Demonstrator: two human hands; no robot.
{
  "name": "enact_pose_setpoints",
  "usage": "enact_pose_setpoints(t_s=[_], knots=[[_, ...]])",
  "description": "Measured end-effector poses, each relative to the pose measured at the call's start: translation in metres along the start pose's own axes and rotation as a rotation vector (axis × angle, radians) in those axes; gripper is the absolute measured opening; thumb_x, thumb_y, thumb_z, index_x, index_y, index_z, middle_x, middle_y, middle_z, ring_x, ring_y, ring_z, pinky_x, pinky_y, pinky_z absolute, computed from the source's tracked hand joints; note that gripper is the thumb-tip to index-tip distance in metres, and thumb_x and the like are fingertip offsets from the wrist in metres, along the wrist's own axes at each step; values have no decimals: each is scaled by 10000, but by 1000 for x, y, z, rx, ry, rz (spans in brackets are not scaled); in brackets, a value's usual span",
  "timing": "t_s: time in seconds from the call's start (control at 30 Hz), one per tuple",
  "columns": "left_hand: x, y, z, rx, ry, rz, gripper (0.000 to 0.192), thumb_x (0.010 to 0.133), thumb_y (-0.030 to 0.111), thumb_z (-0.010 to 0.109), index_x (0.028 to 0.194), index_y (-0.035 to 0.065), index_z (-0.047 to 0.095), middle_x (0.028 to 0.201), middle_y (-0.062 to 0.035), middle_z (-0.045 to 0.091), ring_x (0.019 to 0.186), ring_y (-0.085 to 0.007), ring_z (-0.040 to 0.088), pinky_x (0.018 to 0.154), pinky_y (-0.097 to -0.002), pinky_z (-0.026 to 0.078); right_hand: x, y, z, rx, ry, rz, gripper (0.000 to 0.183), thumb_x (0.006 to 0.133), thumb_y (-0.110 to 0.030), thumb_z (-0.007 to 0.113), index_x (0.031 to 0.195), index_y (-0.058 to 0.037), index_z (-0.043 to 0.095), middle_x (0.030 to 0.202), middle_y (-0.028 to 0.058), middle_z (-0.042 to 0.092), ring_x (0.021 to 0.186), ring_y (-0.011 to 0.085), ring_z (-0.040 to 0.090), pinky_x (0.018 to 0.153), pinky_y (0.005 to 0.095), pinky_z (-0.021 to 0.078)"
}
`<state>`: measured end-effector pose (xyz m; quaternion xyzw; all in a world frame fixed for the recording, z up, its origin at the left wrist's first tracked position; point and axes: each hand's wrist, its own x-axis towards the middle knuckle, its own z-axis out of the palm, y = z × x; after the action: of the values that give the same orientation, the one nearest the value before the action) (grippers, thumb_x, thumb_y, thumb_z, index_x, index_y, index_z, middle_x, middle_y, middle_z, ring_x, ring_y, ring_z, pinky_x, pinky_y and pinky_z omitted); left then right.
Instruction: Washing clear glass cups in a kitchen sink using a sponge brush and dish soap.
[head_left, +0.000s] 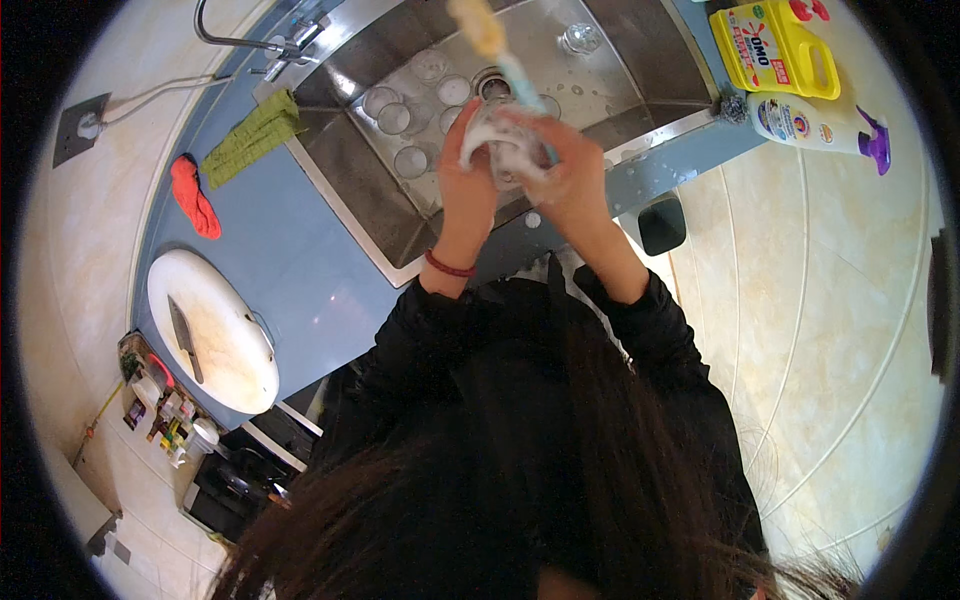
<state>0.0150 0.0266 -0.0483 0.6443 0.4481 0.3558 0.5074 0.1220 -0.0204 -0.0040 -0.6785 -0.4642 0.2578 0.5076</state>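
Observation:
My left hand (465, 176), with a red bracelet at its wrist, is closed around a clear glass (506, 176) covered in white suds, above the near side of a steel sink (360, 202). My right hand (574, 169) grips a soapy white cloth (510, 142), blurred, against the glass. A brush (514, 71) with a pale blue handle and a yellowish head slants up from between my hands; how it is held is hidden. Several glasses (394, 118) stand on the sink floor to the left of the drain (493, 84). Another glass (581, 39) lies near the far right.
A faucet (289, 49) rises at the far left rim. A green cloth (251, 139), a red cloth (195, 196) and a white cutting board (232, 330) with a knife (184, 337) lie on the left counter. A yellow detergent jug (776, 49), a spray bottle (817, 124) and steel wool (733, 109) are at right.

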Motion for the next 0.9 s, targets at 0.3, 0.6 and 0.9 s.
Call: enact_pose_setpoints(t_s=[0.3,0.6,0.9], knots=[[-2,-4,-8,-258,-330,-210,332,854,98,456,1182,96,406,1086,-65,501,934,-188,546,724,-344,502,-20,7,-15,-114,-27,207,436,821,-115,523,1245,-126,420,783,180,559,631,344,534,578,325,441],[5,-33,-11,-628,-282,-425,291,854,127,486,1141,105,440,1109,-87,515,1010,-233,525,820,-390,464,-59,27,-61,-529,-241,-75,482,720,-52,525,1190,-141,461,844,104,552,756,293,552,595,368,455],[-9,-40,10,-489,-420,-294,394,869,163,444,1237,50,363,1163,-117,486,1054,-262,501,878,-369,442,-80,28,-65,-216,-21,158,314,773,-97,537,1078,-34,503,778,160,557,699,331,576,600,346,456]])
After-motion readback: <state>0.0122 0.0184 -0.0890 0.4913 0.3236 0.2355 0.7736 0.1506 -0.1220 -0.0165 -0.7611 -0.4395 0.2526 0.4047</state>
